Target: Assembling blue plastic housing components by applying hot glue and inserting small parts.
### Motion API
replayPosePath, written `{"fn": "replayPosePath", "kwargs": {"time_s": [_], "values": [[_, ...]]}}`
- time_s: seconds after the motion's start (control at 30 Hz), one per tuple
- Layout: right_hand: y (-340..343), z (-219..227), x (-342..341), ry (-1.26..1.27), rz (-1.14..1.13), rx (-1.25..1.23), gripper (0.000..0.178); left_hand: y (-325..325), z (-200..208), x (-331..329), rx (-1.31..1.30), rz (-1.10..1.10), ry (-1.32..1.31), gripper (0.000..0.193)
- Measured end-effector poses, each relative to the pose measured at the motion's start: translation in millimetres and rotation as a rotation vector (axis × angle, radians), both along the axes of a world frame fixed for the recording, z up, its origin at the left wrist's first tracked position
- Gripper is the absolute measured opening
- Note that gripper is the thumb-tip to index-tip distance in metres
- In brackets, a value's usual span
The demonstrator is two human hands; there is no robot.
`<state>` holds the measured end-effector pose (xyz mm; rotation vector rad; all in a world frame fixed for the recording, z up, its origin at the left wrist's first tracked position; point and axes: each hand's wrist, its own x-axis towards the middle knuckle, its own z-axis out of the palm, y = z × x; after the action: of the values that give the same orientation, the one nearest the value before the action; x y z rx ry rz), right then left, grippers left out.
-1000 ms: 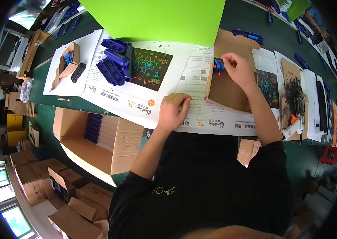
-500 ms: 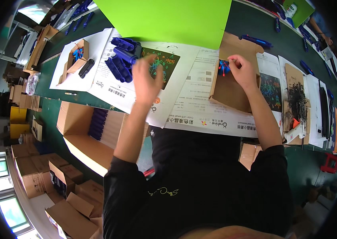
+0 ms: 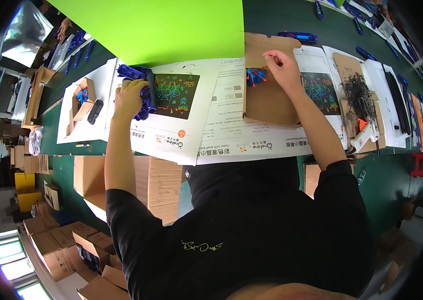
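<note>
My left hand [image 3: 128, 98] is closed over one of the dark blue plastic housings [image 3: 146, 106] piled on the paper sheets to the left. Its fingers curl over the top, so the exact grip is partly hidden. Further right, my right hand [image 3: 285, 72] hovers above an open cardboard box [image 3: 274, 105], thumb and fingers pinched together. Whatever that pinch holds, if anything, is too small to make out. Just left of that hand, a bundle of blue parts with red wires [image 3: 256, 76] lies in the box.
A bright green panel [image 3: 171, 30] stands behind the work area. At left are a small carton of blue parts [image 3: 82, 95] and a black piece [image 3: 95, 112]. Cardboard with dark screws [image 3: 359, 92] and a white glue gun [image 3: 365, 137] lie at right.
My left hand has moved left from above the printed sheet onto the blue housings and closed there. My right hand stays pinched over the box. The whole view has shifted.
</note>
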<state>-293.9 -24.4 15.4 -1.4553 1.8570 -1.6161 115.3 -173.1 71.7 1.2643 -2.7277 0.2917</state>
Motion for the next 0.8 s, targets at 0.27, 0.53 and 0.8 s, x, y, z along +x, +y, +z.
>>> {"fn": "replayPosePath", "kwargs": {"time_s": [0.27, 0.53, 0.8], "values": [[2, -1, 1, -0.061, 0.018, 0.010, 0.017, 13, 51, 2, -0.147, -0.063, 0.353, 0.041], [3, 4, 0, -0.086, 0.045, 0.051, 0.018, 69, 48, -49, 0.217, -0.103, 1.152, 0.042], [6, 8, 6, -0.115, 0.078, 0.063, 0.018, 119, -31, -97, 1.230, 0.011, 2.025, 0.040]]}}
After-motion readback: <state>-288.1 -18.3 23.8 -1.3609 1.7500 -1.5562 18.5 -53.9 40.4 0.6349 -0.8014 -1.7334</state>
